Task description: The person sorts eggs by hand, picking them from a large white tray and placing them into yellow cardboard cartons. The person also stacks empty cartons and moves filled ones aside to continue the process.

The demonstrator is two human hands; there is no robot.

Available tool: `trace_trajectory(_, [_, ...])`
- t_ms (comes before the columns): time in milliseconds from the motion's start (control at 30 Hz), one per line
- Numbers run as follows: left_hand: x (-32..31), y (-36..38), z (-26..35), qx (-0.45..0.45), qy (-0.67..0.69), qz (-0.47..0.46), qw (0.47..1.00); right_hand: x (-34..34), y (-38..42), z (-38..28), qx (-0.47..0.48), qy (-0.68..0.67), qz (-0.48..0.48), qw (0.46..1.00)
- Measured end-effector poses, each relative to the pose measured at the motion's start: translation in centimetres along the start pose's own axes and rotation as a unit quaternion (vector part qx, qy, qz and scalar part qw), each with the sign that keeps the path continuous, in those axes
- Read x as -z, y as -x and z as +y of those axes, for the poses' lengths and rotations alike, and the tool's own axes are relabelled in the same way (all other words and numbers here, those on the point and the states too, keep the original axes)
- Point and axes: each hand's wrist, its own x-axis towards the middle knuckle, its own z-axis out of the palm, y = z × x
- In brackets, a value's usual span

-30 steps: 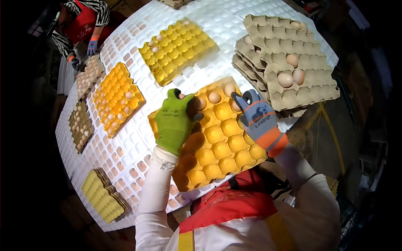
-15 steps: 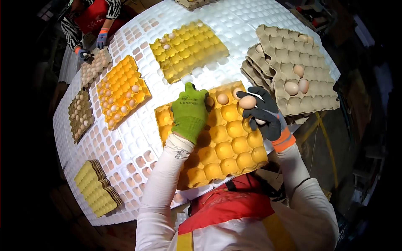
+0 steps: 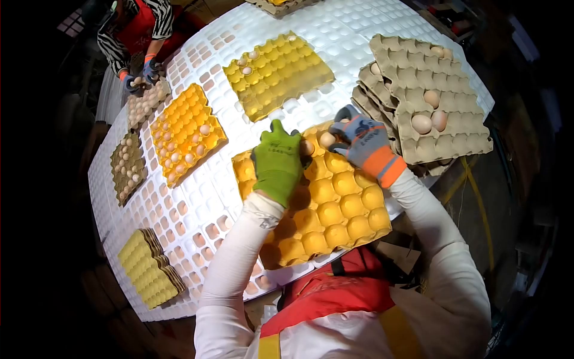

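My left hand (image 3: 278,161), in a green glove, is palm down over the upper left of an orange-yellow egg tray (image 3: 329,213), fingers curled. Beside its thumb side is a brown egg (image 3: 307,147); what the hidden fingers hold cannot be made out. Another egg (image 3: 327,139) rests in the tray's top row, between my hands. My right hand (image 3: 363,142), in a grey glove with an orange cuff, bends palm down over the tray's upper right corner. Its fingers close around an egg (image 3: 345,121), mostly covered by the glove.
Grey egg trays (image 3: 442,78) with a few eggs are stacked at right. Beyond lie a yellow tray (image 3: 281,72) and an orange tray (image 3: 190,128) holding eggs. A yellow tray stack (image 3: 149,266) stands lower left on white egg-cell panels (image 3: 197,179). A co-worker's gloved hands (image 3: 143,72) work far left.
My right hand has turned from palm up, showing eggs, to palm down over the tray's upper right corner. My left hand stays about the same over the tray. The view shifts slightly.
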Motion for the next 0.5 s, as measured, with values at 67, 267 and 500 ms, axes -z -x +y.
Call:
trace_trajectory(67, [-2.1, -1.1, 1.7, 0.021, -0.031, -0.002, 0.999, -0.5, 0.9, 1.4, 0.034, -0.133, 0.116, 0.984])
trace_trajectory(267, [-1.3, 0.6, 1.2, -0.015, 0.027, -0.004, 1.0, 2.3, 4.0, -0.7, -0.255, -0.733, -0.051, 0.628])
trace_trajectory(500, [-0.2, 4.1, -5.1, -0.009, 0.722, 0.016, 0.691, -0.9, 8.1, -1.5, -0.029, -0.608, 0.035, 0.792])
